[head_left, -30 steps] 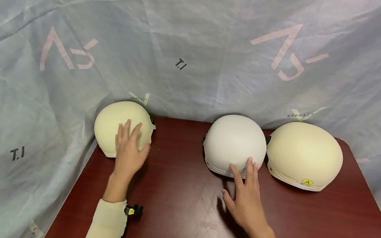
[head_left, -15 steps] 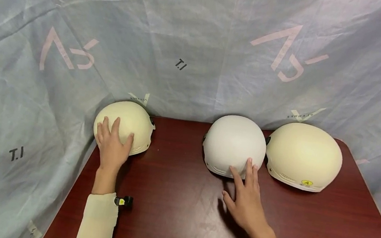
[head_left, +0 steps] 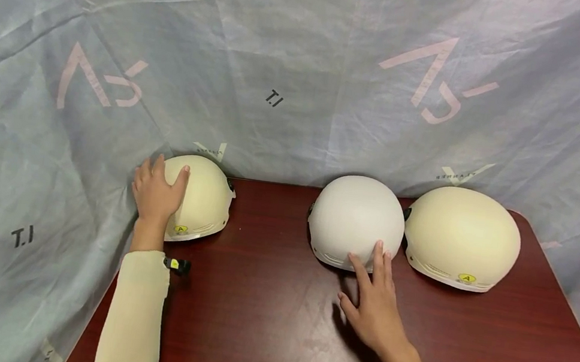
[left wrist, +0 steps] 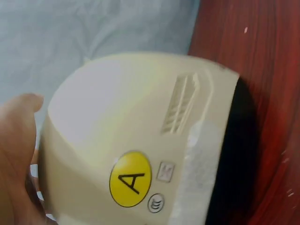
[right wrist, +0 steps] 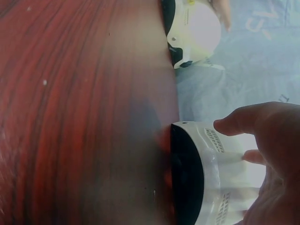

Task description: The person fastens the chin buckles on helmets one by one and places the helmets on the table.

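1. Left hand [head_left: 156,196]: fingers loosely spread beside the left cream helmet [head_left: 204,196].
2. Right hand [head_left: 379,308]: fingers extended at the white helmet [head_left: 356,214], contact unclear.
3. Both helmets stand on the red-brown table [head_left: 259,298].

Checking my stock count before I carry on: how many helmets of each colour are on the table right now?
Cream: 2 (left-end helmet, right-end helmet)
White: 1 (middle helmet)
Total: 3
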{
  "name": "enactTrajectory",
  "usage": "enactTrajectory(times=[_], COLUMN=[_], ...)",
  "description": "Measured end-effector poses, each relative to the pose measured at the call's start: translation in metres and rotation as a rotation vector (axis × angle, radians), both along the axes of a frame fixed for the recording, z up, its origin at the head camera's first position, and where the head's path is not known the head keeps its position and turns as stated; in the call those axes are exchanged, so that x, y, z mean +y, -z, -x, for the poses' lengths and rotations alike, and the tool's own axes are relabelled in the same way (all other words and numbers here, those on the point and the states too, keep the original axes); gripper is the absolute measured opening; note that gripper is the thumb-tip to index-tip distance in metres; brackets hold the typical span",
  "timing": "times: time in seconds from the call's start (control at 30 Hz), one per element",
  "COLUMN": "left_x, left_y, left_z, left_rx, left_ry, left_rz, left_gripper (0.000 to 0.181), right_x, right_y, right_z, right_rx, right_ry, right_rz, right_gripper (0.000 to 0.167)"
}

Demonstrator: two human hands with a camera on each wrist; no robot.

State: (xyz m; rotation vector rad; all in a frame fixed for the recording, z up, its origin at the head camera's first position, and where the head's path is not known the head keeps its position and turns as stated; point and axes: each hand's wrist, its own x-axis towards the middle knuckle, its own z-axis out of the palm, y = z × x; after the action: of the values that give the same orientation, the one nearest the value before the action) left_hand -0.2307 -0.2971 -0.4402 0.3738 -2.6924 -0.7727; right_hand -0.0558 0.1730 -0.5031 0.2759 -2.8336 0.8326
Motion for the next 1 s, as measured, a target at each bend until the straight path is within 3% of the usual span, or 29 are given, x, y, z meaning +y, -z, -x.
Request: enactTrajectory(times=[0.17,0.43,0.63,1.0], left_x=[-0.005,-0.001,0.005,0.028], left_y=[-0.003,0.004,0.007,0.004], left_z=[0.010,0.013,0.006,-0.018], left_rx=[-0.106,-0.109,-0.102,-0.073], left_ry=[0.028,0.032,0.044,0.049], left_rz=[0.050,0.089,0.087,0.075], left_gripper=[0.088,0.085,0.083,0.080], right_x=[0.000,-0.002,-0.009,-0.017], right_y=[0.001,0.004,0.005,0.001], right_z=[0.000,-0.001,-0.002,-0.001], right_rx=[0.010,0.118,0.195,0.186], right_ry=[0.000,0.023,0.020,-0.008], right_rz=[-0.002,0.053,0.171,0.241], right_gripper=[0.081,0.059,0.043,0.041])
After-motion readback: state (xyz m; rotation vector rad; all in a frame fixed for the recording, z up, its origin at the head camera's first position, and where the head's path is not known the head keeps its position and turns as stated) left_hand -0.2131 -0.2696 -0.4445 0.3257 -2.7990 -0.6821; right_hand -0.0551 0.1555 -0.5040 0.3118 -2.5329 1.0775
